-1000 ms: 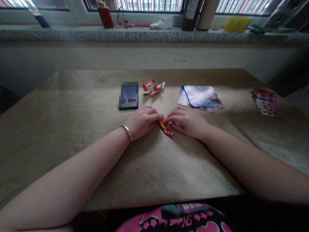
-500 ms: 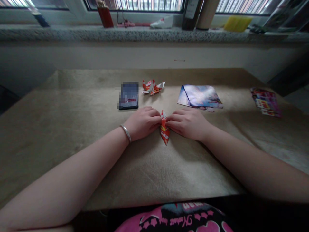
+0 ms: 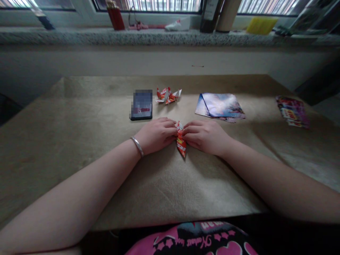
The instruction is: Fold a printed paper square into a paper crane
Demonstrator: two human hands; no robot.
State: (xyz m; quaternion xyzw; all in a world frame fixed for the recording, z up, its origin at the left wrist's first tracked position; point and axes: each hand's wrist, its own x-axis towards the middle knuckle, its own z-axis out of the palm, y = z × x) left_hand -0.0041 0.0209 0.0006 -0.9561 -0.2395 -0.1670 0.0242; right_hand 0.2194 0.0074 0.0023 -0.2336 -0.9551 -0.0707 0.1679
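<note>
Between my hands is a narrow piece of folded orange paper (image 3: 181, 143), printed with white and yellow lettering and pointed at its near end. My left hand (image 3: 160, 134), with a silver bangle at the wrist, grips its left edge with the fingertips. From the other side my right hand (image 3: 205, 136) pinches the right edge. Both hands rest low over the table, and the fingertips hide part of the paper's middle. Just beyond them lie folded orange-and-white paper pieces (image 3: 168, 96) with pointed tips.
A phone-like dark device (image 3: 142, 106), partly pixelated, lies behind my left hand. Behind my right hand are bluish printed sheets (image 3: 221, 106); farther right is a fanned stack of colourful papers (image 3: 293, 111). A tan cloth (image 3: 159, 191) covers the table. Bottles and a yellow block (image 3: 261, 26) stand on the windowsill.
The folded paper has turned slightly between my fingers, its near tip shifting a little right and away from me. Both hands keep nearly the same place and grip.
</note>
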